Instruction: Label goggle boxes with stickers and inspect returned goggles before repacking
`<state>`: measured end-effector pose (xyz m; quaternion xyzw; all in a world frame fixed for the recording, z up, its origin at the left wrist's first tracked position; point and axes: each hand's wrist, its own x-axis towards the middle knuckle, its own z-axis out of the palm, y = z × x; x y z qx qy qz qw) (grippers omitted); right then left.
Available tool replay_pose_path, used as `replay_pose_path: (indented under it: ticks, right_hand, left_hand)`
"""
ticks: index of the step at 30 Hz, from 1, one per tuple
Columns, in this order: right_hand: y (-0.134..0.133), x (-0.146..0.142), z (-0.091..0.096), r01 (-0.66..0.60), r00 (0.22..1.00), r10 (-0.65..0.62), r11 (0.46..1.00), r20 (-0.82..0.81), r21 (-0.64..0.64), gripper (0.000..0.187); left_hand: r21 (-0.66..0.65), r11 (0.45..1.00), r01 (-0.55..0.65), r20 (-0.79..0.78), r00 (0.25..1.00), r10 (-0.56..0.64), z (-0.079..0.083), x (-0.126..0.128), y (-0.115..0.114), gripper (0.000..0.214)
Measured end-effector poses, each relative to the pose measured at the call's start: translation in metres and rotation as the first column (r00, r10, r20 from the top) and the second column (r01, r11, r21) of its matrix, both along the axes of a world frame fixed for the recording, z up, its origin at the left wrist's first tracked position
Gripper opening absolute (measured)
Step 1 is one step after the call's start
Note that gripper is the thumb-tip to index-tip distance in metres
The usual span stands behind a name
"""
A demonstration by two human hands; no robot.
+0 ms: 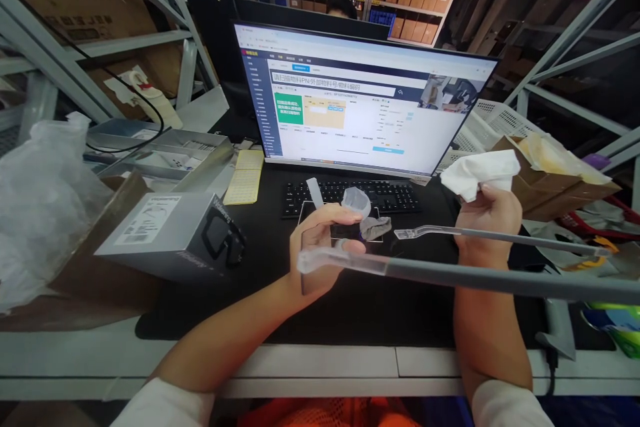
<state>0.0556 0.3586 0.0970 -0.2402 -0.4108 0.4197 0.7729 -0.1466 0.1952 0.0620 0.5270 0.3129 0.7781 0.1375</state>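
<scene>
My left hand (316, 248) is curled over the desk mat, thumb and fingers closed about a translucent plastic piece (356, 202) with a rounded end. Beside its fingertips is a crumpled grey scrap (375, 229); whether they touch is unclear. A dark, thin-edged rectangular shape lies partly hidden behind this hand. White cloth (481, 172) is gripped in my right hand (493, 217), raised right of the keyboard (395, 197). Two grey bars with clear tips, like glasses temples, cross the view: a near one (450, 278) and a farther one (525, 239). What supports them is not visible.
Behind the keyboard stands a monitor (350, 103). On the left are a grey printed box (170, 233), a bag of clear plastic (43, 207) and a yellow card (245, 177). A cardboard box (555, 187) and a handheld scanner (557, 327) are on the right.
</scene>
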Motion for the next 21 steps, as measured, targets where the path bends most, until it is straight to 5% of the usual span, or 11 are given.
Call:
replay_pose_path:
  ticks: [5, 9, 14, 17, 21]
  right_hand:
    - [-0.007, -0.007, 0.005, 0.045, 0.998, -0.043, 0.998, 0.042, -0.034, 0.008]
    - [-0.016, -0.01, 0.008, 0.039, 0.996, -0.037, 0.999, 0.083, -0.029, 0.014]
    - [-0.022, -0.012, 0.009, 0.069, 0.992, -0.063, 0.996, 0.113, -0.054, 0.023]
    - [-0.02, -0.01, 0.007, 0.075, 0.992, -0.071, 0.996, 0.101, -0.039, 0.025]
    - [-0.015, -0.008, 0.004, 0.086, 0.992, -0.086, 0.996, 0.093, 0.003, 0.031]
  left_hand:
    - [-0.016, 1.0, 0.019, 0.048, 0.999, -0.018, 0.002, 0.001, 0.001, 0.031]
    - [-0.034, 0.975, 0.218, 0.177, 0.962, -0.209, -0.004, 0.002, 0.005, 0.034]
    - [-0.093, 0.783, 0.615, 0.529, 0.697, -0.484, -0.003, 0.009, 0.004, 0.039]
    - [-0.062, 0.684, 0.727, 0.668, 0.539, -0.513, -0.001, 0.013, 0.003, 0.044]
    - [-0.016, 0.609, 0.793, 0.718, 0.433, -0.546, -0.001, 0.015, 0.002, 0.048]
